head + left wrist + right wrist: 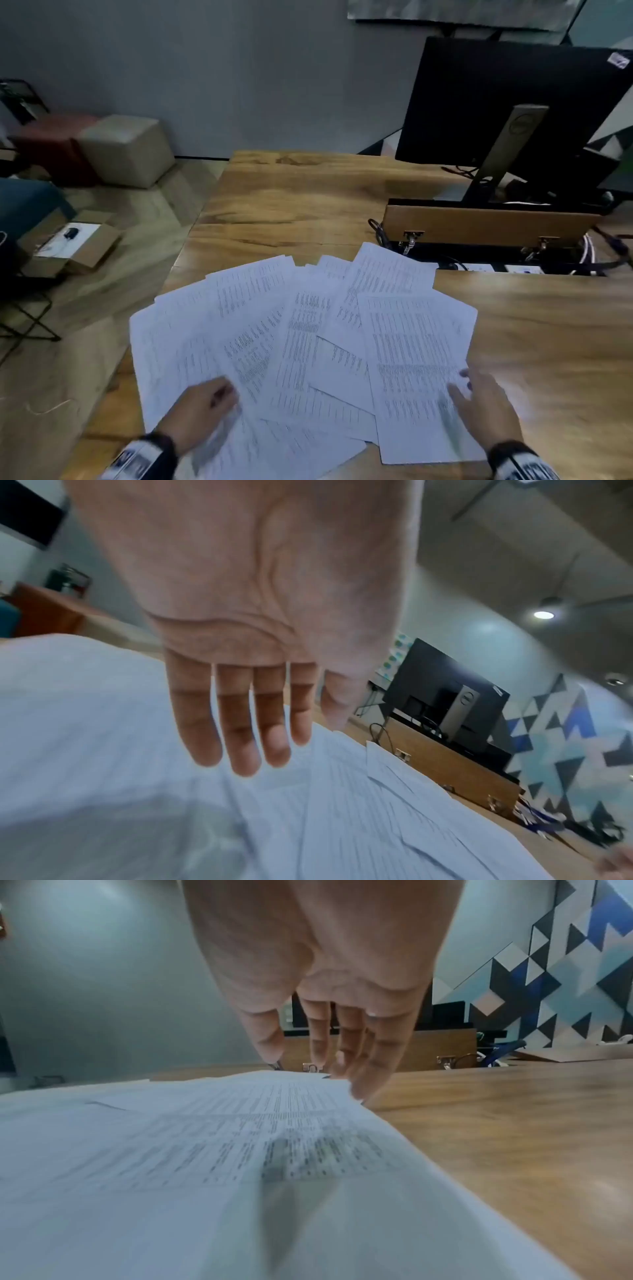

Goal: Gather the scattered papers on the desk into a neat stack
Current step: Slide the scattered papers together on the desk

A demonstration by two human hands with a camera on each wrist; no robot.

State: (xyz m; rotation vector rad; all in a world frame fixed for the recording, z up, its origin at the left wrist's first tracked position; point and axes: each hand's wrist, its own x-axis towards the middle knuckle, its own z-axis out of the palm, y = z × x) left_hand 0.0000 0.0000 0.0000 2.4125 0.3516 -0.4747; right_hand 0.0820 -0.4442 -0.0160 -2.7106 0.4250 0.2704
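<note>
Barely begun — the papers (301, 342) lie fanned and overlapping across the surface (548, 325). Left hand (202, 407) and right hand (486, 404) hover with relaxed fingers (240, 739), holding nothing — all gathering remains.

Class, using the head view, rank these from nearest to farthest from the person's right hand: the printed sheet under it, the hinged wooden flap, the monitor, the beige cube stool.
1. Printed sheet, under the right hand.
2. Hinged wooden flap, beyond the papers.
3. Monitor, behind the flap.
4. Beige cube stool, far left on the floor.
</note>
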